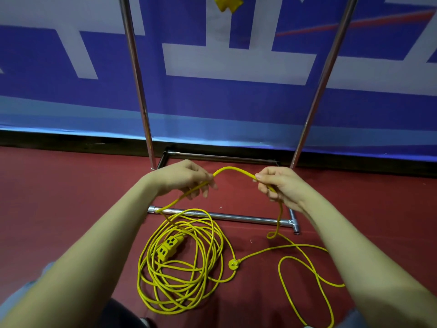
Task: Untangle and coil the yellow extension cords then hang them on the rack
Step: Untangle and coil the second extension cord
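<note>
Yellow cord (233, 170) arched between left hand (182, 177) and right hand (279, 185).

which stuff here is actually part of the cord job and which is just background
Part of the job:
- yellow cord, a stretch held between left hand and right hand
- loose pile of cord on the floor
- socket block lying in the pile
- plug on the floor
- chrome rack
- yellow piece hanging at the top edge

Just there:
- blue and white banner
- red floor

Yellow cord (182, 268) loosely tangled on red floor.
</note>
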`<state>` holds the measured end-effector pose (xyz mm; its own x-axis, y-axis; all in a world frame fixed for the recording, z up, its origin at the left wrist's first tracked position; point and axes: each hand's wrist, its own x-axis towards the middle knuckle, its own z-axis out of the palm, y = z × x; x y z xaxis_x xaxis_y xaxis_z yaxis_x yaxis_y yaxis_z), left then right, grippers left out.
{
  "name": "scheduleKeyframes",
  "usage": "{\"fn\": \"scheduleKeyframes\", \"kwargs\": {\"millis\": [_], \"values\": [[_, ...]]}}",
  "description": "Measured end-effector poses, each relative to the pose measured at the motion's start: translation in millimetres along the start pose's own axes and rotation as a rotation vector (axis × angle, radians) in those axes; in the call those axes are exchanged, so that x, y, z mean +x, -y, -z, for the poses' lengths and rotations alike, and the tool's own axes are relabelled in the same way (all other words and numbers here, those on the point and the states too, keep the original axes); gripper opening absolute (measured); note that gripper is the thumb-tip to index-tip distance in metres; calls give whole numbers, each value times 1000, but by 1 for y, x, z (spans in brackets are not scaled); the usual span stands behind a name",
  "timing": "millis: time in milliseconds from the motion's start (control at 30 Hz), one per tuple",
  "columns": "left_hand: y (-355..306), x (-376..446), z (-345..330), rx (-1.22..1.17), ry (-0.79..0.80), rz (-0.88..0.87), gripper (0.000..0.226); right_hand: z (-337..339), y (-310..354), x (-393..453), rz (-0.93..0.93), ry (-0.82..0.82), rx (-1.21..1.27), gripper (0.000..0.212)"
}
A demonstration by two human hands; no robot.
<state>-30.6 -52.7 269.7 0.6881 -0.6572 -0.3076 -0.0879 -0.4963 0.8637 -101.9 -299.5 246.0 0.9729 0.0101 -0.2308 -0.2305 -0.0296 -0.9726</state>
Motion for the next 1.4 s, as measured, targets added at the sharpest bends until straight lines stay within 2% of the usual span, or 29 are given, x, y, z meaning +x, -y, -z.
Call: {"fn": "scheduleKeyframes", "kwargs": {"millis": [200,433,633,733,800,900,1033,1133,1300,1400], "values": [[2,3,-4,-302,3,-77,33,-10,5,-2,30,51,-52,12],[0,10,-16,-212,92,-52,21,-31,12,-3,97,185,-126,13],[3,10,6,-422,-150,-162,24,-15,5,1,20,199,-85,30],[12,10,9,-487,-195,-190,26,-5,-5,1,-32,214,-84,28],[16,12,8,-430,-203,-152,27,-1,-8,0,-37,200,-150,26],[15,9,10,-134,-196,-51,25,0,-6,-1,10,132,-191,23],[2,10,-11,-11,-38,-73,24,-8,4,-2,40,123,-184,22],[-4,13,-31,-171,-4,-128,23,-15,11,-1,71,122,-161,24],[-9,12,-14,-510,-217,-260,27,-12,10,0,-11,180,-82,38],[-4,9,5,-671,-346,-295,29,-2,-6,2,-61,147,-143,34]]}}
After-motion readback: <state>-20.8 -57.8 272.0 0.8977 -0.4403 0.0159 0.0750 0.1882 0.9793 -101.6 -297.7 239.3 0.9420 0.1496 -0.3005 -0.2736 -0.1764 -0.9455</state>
